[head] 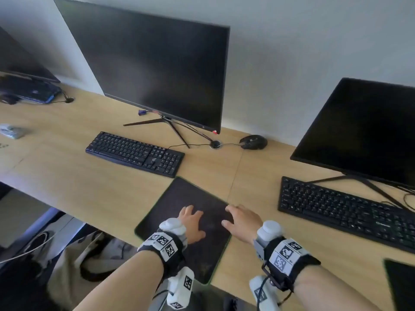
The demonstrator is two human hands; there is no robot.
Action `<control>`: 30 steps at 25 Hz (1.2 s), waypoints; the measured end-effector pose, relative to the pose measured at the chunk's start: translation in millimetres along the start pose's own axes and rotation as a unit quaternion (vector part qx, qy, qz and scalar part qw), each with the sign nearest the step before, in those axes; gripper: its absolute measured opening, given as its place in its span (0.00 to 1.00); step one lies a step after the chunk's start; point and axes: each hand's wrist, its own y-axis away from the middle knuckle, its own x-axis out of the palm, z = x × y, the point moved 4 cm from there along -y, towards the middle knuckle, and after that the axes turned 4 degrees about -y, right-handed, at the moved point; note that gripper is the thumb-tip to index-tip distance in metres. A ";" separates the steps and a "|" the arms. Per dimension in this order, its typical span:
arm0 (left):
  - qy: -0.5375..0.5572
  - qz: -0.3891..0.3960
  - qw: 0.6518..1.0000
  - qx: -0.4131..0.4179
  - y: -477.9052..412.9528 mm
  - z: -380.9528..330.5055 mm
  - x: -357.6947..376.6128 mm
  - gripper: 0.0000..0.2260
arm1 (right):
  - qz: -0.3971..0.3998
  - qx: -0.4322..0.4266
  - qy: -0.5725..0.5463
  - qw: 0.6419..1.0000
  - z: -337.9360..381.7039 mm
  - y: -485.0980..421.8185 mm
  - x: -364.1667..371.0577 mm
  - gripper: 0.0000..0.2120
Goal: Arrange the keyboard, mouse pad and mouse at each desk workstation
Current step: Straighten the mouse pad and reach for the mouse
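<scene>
both hands (193, 223) flat on mouse pad (179, 198), kbd (134, 153) beyond

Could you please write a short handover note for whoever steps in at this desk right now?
Left hand: flat, palm down on the mouse pad, gripping nothing.
Right hand: open, resting at the pad's right edge.
The pad lies at the front desk edge, tilted, its near corner overhanging.
The middle keyboard sits askew in front of the middle monitor.
The mouse lies far back by the cable hole, off the pad.
The right keyboard sits before the right monitor.
Left to do: square the pad, put the mouse on it, straighten the keyboard.
</scene>
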 end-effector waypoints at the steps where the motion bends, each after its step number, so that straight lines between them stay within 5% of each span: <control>1: -0.011 0.000 1.000 0.000 1.8 -0.8 1.4 0.35 | 0.016 0.010 0.017 1.000 2.8 1.9 5.1 0.23; 6: -0.038 -0.036 0.998 -0.027 5.0 -7.5 -5.5 0.40 | 0.044 -0.032 0.103 0.993 16.3 -3.5 32.0 0.29; 10: 0.088 -0.149 0.985 0.011 7.1 4.5 -62.5 0.30 | -0.003 -0.007 0.137 0.991 6.5 -21.0 4.7 0.39; 12: 0.065 -0.180 0.981 0.003 12.4 25.9 -81.0 0.27 | -0.008 -0.001 0.144 0.990 4.7 -29.0 -10.1 0.42; 16: -0.001 -0.089 0.996 0.008 24.9 30.0 -68.1 0.29 | -0.029 0.028 0.127 0.991 -7.8 -24.9 -22.9 0.44; 20: -0.065 -0.108 0.990 0.064 32.0 -11.7 -46.0 0.35 | -0.019 0.055 0.111 0.992 -22.8 -8.4 -22.7 0.46; 24: -0.101 -0.088 0.987 0.085 38.5 -39.4 -23.5 0.40 | 0.002 0.071 0.096 0.993 -32.2 0.1 -33.9 0.39; 30: -0.150 -0.129 0.976 0.093 67.7 -33.8 -8.1 0.43 | -0.219 0.075 0.101 0.968 -32.4 -12.3 -105.9 0.19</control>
